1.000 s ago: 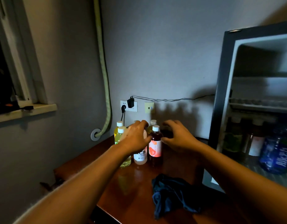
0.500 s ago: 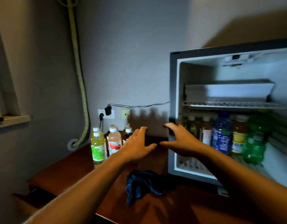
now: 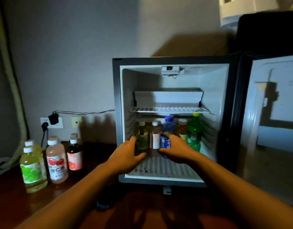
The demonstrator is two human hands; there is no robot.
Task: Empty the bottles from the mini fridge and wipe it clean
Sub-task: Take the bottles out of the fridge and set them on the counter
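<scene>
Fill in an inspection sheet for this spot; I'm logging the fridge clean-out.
Surface: dark wooden table, glossy.
Job's things: fridge open, door swung right; five bottles in a row under the wire shelf, among them a blue bottle and a green bottle; removed bottles upright on the table left of the fridge.
Clutter: dark cloth before the fridge, mostly hidden by the arm.
Grippers: left hand and right hand inside the fridge at the bottles, fingers spread, gripping nothing.
Cables: plugs in wall socket; thin cable runs to the fridge.
Surroundings: grey wall; hose at left.
</scene>
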